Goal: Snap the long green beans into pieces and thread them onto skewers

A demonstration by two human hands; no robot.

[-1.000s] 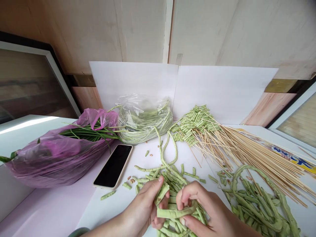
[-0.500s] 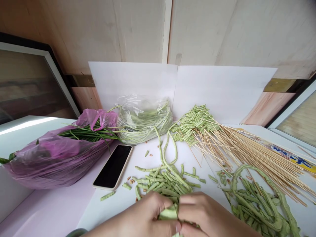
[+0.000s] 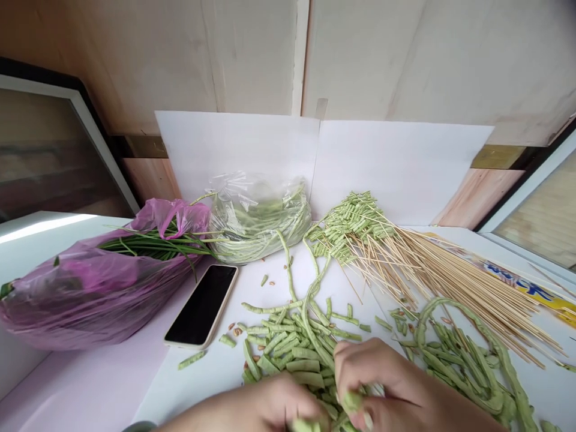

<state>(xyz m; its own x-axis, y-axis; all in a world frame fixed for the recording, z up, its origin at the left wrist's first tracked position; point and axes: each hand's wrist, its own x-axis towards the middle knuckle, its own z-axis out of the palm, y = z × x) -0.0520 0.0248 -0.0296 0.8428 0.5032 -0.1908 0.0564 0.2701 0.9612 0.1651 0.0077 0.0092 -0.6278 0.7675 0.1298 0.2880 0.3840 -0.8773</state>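
Note:
At the bottom middle, my left hand is closed on a green bean piece, partly blurred at the lower edge. Beside it, slightly apart, my right hand pinches another bean piece. Both hands are over the front of a pile of short snapped long bean pieces. A whole long bean curves down onto this pile from behind. Part of the pile is hidden under my hands.
Bean pieces on wooden skewers lie back right, next to bare skewers. More beans are heaped right. A clear bag of long beans, a phone and a purple bag of greens stand left.
My hands were together on one green bean piece; now they are apart, each with a piece. The right hand has moved slightly right. The view has shifted a little.

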